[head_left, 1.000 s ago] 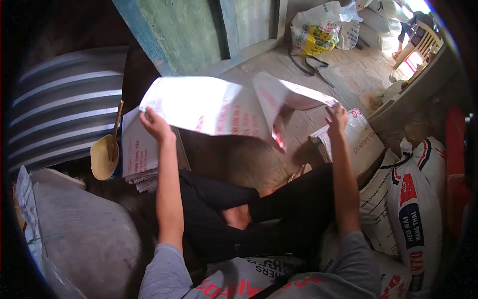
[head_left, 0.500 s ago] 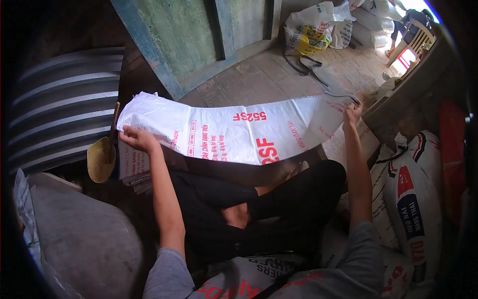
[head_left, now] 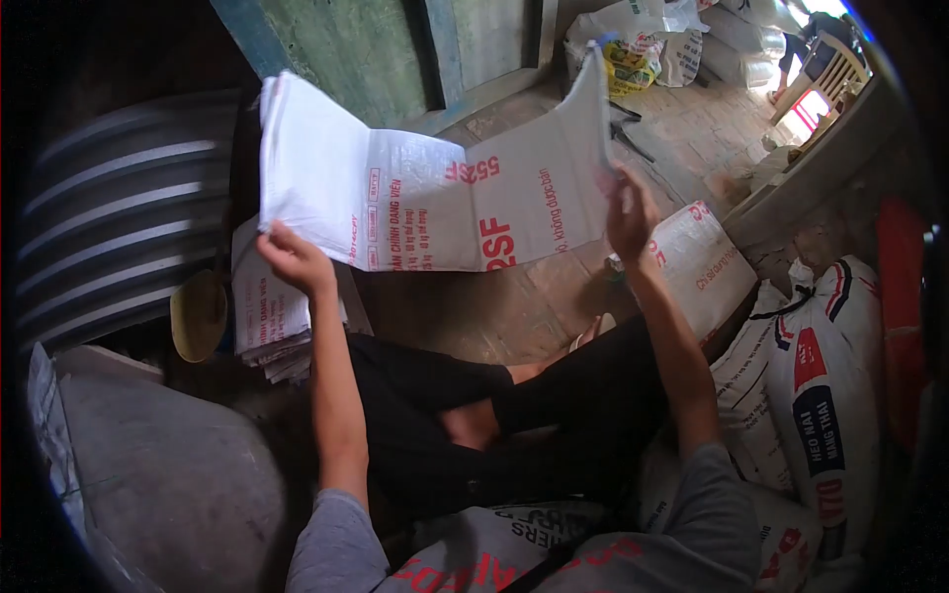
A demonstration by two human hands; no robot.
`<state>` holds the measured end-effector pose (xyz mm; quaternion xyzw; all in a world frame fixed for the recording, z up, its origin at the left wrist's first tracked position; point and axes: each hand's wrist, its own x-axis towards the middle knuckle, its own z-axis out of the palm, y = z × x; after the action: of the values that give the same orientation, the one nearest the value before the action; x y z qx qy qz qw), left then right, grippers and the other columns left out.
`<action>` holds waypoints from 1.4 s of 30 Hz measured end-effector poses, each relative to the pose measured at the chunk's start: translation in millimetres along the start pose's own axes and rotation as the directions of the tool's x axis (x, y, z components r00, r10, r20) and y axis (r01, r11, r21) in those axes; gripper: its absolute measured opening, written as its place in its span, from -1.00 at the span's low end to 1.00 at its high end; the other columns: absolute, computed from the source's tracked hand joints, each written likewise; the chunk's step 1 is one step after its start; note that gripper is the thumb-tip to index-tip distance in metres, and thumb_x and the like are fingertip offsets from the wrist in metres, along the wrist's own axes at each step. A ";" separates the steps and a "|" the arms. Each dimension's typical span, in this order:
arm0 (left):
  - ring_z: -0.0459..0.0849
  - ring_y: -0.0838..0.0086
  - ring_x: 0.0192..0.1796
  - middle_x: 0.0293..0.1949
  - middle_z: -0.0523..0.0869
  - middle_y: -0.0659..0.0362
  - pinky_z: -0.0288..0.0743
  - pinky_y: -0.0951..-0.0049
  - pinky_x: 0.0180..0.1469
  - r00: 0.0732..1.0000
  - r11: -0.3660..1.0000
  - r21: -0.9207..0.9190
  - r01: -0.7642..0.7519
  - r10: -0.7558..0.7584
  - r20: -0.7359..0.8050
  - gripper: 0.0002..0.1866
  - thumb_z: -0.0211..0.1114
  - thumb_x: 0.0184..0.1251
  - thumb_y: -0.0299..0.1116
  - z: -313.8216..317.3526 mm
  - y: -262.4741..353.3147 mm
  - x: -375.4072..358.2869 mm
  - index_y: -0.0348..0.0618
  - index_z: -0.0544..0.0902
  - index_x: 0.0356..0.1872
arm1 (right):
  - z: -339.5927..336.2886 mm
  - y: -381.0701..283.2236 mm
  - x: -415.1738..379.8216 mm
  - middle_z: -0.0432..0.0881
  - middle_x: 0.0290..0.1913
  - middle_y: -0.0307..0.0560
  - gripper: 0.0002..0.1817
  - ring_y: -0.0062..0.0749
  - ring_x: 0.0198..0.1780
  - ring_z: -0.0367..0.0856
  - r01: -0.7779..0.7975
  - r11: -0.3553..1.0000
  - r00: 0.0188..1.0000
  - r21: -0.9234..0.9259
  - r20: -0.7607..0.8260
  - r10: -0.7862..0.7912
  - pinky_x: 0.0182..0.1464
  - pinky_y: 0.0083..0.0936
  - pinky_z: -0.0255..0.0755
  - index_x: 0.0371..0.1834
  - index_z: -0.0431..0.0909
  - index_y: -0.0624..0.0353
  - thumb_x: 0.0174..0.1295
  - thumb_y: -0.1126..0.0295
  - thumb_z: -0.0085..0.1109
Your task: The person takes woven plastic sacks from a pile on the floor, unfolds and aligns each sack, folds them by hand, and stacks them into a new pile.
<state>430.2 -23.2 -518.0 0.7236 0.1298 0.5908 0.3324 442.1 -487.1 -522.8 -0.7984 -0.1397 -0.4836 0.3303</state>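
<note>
- Left hand [head_left: 299, 259]: thumb and fingers pinched on the near left corner of the printed sack.
- Right hand [head_left: 633, 213]: raised at the sack's right edge, fingers bent about it; exact finger contact blurred.
- Printed sack [head_left: 425, 198]: white, red lettering including "552SF"; held in the air between the two hands, above the floor [head_left: 539, 301]; middle sagging, right end rising to a far corner, plain white section at left.
- Sack stack [head_left: 272, 321]: flat white sacks, red print, layered edges; below and just near of the left hand.
- Scoop [head_left: 199, 316]: yellowish bowl; just left of the stack.
- Corrugated sheet [head_left: 124, 212]: grey, ridged; far left of the scoop.
- Legs [head_left: 420, 395]: crossed, in black trousers; between the forearms, on the near side of the printed sack.
- Flat sack [head_left: 704, 267]: pale, red print; right of the right hand.
- Filled sacks [head_left: 817, 395]: white, one marked "HEO NAI MANG THAI"; near right, beside the right arm.
- Grey rounded object [head_left: 178, 465]: near left; kind cannot be told.
- Green panel [head_left: 356, 59]: blue-green frame; far side.
- Plastic bag [head_left: 633, 61]: white and yellow, printed; far side, right of the panel.
- Chair [head_left: 838, 77]: slatted back, a person [head_left: 813, 57] beside it; far right.
</note>
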 end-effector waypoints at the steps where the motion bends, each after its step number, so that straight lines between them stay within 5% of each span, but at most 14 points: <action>1: 0.68 0.32 -0.33 -0.36 0.67 0.00 0.54 0.39 -0.29 0.999 0.999 -0.039 -0.021 0.022 0.036 -0.76 0.11 0.58 -0.30 3.4 -3.4 -6.1 -0.33 0.45 -0.06 | 11.8 -0.3 -11.6 0.71 -0.13 0.03 -0.68 -0.11 -0.12 0.69 0.085 0.996 0.996 0.009 0.015 -0.086 -0.05 -0.33 0.53 0.10 0.60 0.16 0.29 0.59 0.13; 6: 0.79 0.20 -0.22 -0.27 0.76 -0.10 0.60 0.34 -0.26 0.986 0.995 -0.087 0.045 -0.030 0.165 -0.73 0.09 0.59 -0.27 -0.8 4.8 -18.2 -0.33 0.49 0.00 | 41.1 -14.6 -56.2 0.75 -0.07 -0.06 -0.59 -0.13 -0.08 0.70 0.077 0.996 0.840 0.055 0.534 -0.094 -0.02 -0.28 0.55 0.15 0.64 0.00 0.20 0.51 0.22; 9: 0.79 0.21 -0.22 -0.28 0.77 -0.07 0.60 0.33 -0.28 0.980 0.998 -0.055 -0.024 0.034 0.195 -0.73 0.09 0.59 -0.26 -4.2 5.0 -20.6 -0.31 0.51 0.00 | 58.1 -11.8 -75.8 0.76 -0.08 -0.06 -0.63 -0.13 -0.08 0.70 0.050 0.996 0.708 0.072 0.701 -0.087 -0.05 -0.28 0.57 0.11 0.67 -0.03 0.21 0.46 0.21; 18: 0.72 0.47 -0.36 -0.38 0.73 0.13 0.49 0.49 -0.34 0.911 0.977 -0.205 0.052 0.037 0.410 -0.76 0.17 0.49 -0.22 -9.1 7.4 -35.1 -0.22 0.56 -0.14 | 82.0 -17.9 -129.6 0.73 -0.14 -0.11 -0.69 -0.16 -0.09 0.68 0.048 0.970 0.437 0.238 0.868 -0.235 -0.07 -0.26 0.58 0.01 0.73 -0.09 0.20 0.31 0.19; 20: 0.72 0.47 -0.34 -0.36 0.74 0.13 0.50 0.50 -0.32 0.830 0.977 -0.206 0.059 0.067 0.554 -0.76 0.19 0.43 -0.24 -9.0 3.5 -36.1 -0.24 0.60 -0.15 | 76.1 -14.8 -132.1 0.73 -0.15 -0.11 -0.68 -0.18 -0.09 0.68 0.010 0.978 0.284 0.208 0.937 -0.202 -0.06 -0.28 0.56 -0.01 0.75 -0.06 0.15 0.30 0.26; 21: 0.72 0.44 -0.31 -0.30 0.75 0.09 0.55 0.49 -0.28 0.725 0.973 -0.145 0.178 -0.029 0.688 -0.75 0.20 0.39 -0.26 -10.7 7.2 -36.7 -0.26 0.62 -0.13 | 73.0 -13.8 -130.1 0.72 -0.18 -0.10 -0.70 -0.16 -0.10 0.68 -0.013 0.970 0.245 0.244 0.941 -0.234 -0.05 -0.28 0.56 -0.04 0.76 -0.05 0.15 0.27 0.26; 24: 0.74 0.33 -0.11 -0.07 0.75 0.05 0.63 0.37 -0.18 0.532 0.930 -0.273 0.247 0.106 0.840 -0.74 0.25 0.25 -0.30 0.2 6.4 -54.5 -0.30 0.61 -0.17 | 67.4 -16.5 -124.2 0.70 -0.16 -0.06 -0.72 -0.14 -0.08 0.67 -0.249 0.965 0.129 0.083 0.990 -0.051 -0.01 -0.27 0.55 -0.06 0.75 -0.03 0.17 0.26 0.26; 27: 0.68 0.14 0.05 0.06 0.68 -0.01 0.57 0.26 0.02 0.301 0.977 -0.188 0.102 0.150 0.942 -0.77 0.31 0.12 -0.29 3.7 9.9 -82.6 -0.24 0.56 -0.31 | 73.2 -3.2 -114.3 0.71 -0.09 0.02 -0.69 -0.05 -0.01 0.64 -0.127 0.990 0.536 0.062 0.844 0.016 0.09 -0.24 0.54 -0.05 0.73 0.01 0.18 0.18 0.29; 29: 0.64 0.11 0.11 0.06 0.67 -0.03 0.50 0.24 0.14 0.137 0.977 -0.214 0.010 0.211 0.968 -0.72 0.37 0.10 -0.24 7.6 1.2 -106.7 -0.20 0.58 -0.28 | 80.5 23.9 -103.8 0.61 0.14 0.08 -0.61 0.00 0.21 0.51 -0.029 0.999 0.732 -0.012 0.680 0.030 0.30 -0.23 0.39 0.10 0.62 0.11 0.19 0.30 0.28; 30: 0.62 0.09 0.14 0.09 0.65 -0.04 0.48 0.20 0.17 0.045 0.974 -0.223 -0.030 0.224 0.974 -0.69 0.40 0.13 -0.21 10.3 -1.4 -117.2 -0.19 0.58 -0.24 | 81.6 38.8 -106.8 0.41 0.37 0.17 -0.46 0.08 0.43 0.29 0.029 0.982 0.732 -0.185 0.673 0.105 0.47 -0.15 0.17 0.31 0.46 0.16 0.27 0.23 0.21; 33: 0.52 0.04 0.26 0.18 0.58 -0.08 0.38 0.15 0.29 -0.250 0.993 -0.078 -0.090 0.053 0.967 -0.57 0.48 0.08 -0.09 19.6 -4.5 -144.5 -0.16 0.59 -0.17 | 80.3 72.8 -127.8 0.02 0.58 0.23 -0.22 0.14 0.60 -0.09 0.016 0.880 0.580 -0.474 0.722 0.378 0.58 -0.04 -0.14 0.54 0.11 0.18 0.38 -0.04 0.01; 36: 0.43 0.03 0.33 0.27 0.48 -0.05 0.36 0.13 0.32 -0.199 0.927 -0.300 -0.225 0.258 0.946 -0.45 0.53 0.03 -0.01 13.7 -8.9 -165.8 -0.11 0.59 -0.05 | 80.3 83.2 -142.0 -0.17 0.63 0.25 -0.08 0.19 0.63 -0.25 -0.026 0.830 0.427 -0.557 0.745 0.513 0.59 0.02 -0.24 0.61 -0.08 0.17 0.39 -0.24 -0.13; 38: 0.39 0.04 0.35 0.31 0.42 -0.01 0.37 0.09 0.30 -0.260 0.903 -0.313 -0.293 0.240 0.935 -0.39 0.55 -0.03 -0.04 15.0 -14.6 -173.6 -0.05 0.57 0.05 | 81.2 79.0 -152.3 -0.22 0.63 0.26 -0.02 0.21 0.63 -0.30 -0.050 0.832 0.381 -0.553 0.760 0.527 0.59 0.02 -0.26 0.62 -0.14 0.16 0.37 -0.33 -0.17; 42: 0.42 0.12 0.34 0.29 0.45 0.03 0.38 0.09 0.26 -0.241 0.882 -0.306 -0.358 0.229 0.943 -0.39 0.54 -0.07 -0.12 18.5 -20.6 -172.2 0.01 0.58 0.08 | 80.4 77.0 -163.3 -0.28 0.63 0.26 0.11 0.18 0.64 -0.41 0.001 0.841 0.392 -0.542 0.773 0.498 0.60 -0.01 -0.36 0.62 -0.17 0.16 0.27 -0.48 -0.19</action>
<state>405.6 -114.0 -664.9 0.9335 -0.3172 -0.1061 0.1295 458.0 -475.2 -719.4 -0.9944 -0.0486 0.0536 0.0773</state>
